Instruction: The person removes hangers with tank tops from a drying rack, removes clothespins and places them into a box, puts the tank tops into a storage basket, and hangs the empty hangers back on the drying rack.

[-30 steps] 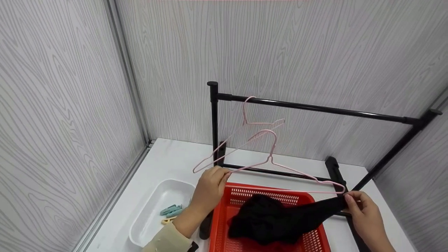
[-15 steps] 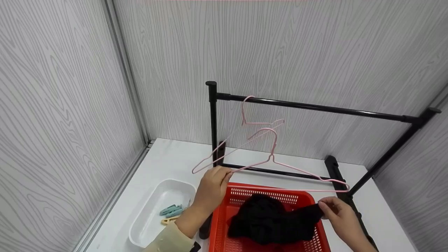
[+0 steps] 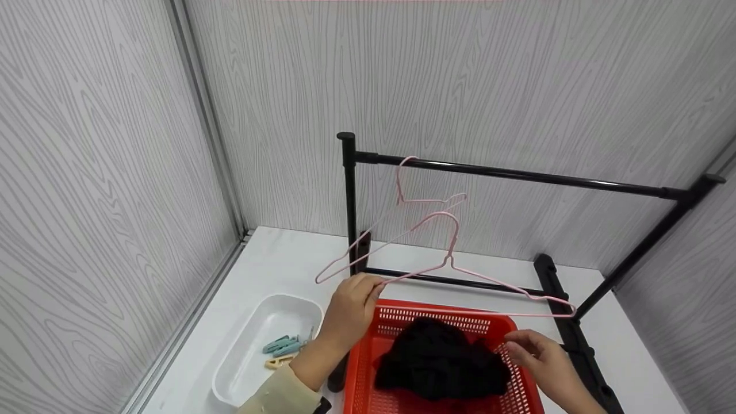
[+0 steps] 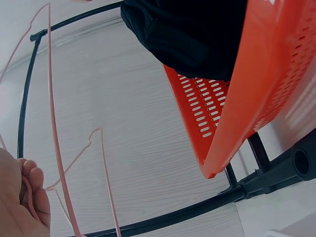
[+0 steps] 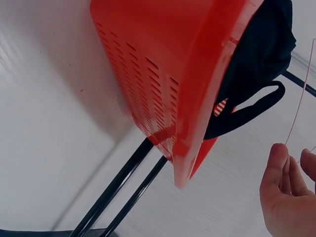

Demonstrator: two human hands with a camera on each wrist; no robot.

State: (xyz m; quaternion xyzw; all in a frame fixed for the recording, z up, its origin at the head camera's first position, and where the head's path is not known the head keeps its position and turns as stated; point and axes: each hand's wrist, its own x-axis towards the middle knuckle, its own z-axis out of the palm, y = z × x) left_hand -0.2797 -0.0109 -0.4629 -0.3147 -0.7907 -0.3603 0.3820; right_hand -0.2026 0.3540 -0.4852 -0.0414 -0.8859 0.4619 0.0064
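My left hand [image 3: 348, 310] grips a pink wire hanger [image 3: 454, 236] by one shoulder end and holds it up over the back of a red basket [image 3: 357, 374]. In the left wrist view, fingers curl round the hanger wire [image 4: 53, 98]. A bundle of black cloth [image 3: 437, 362] lies in the basket. At the basket's right rim is my right hand [image 3: 537, 359], fingers loosely bent and nothing held, just apart from the cloth. In the right wrist view a strip of the black cloth [image 5: 252, 112] loops out past the rim.
Behind the basket stands a black rack [image 3: 546, 178]. A second pink hanger [image 3: 398, 178] hangs from its bar at the left. A white tray [image 3: 247, 339] on the left holds teal clothespins [image 3: 282, 345] and a yellow one [image 3: 279, 362]. Patterned panels enclose the table.
My right hand has let go of the black cloth and moved left and down to the basket's rim. The stretched cloth end has dropped into the basket. The left hand stays almost still.
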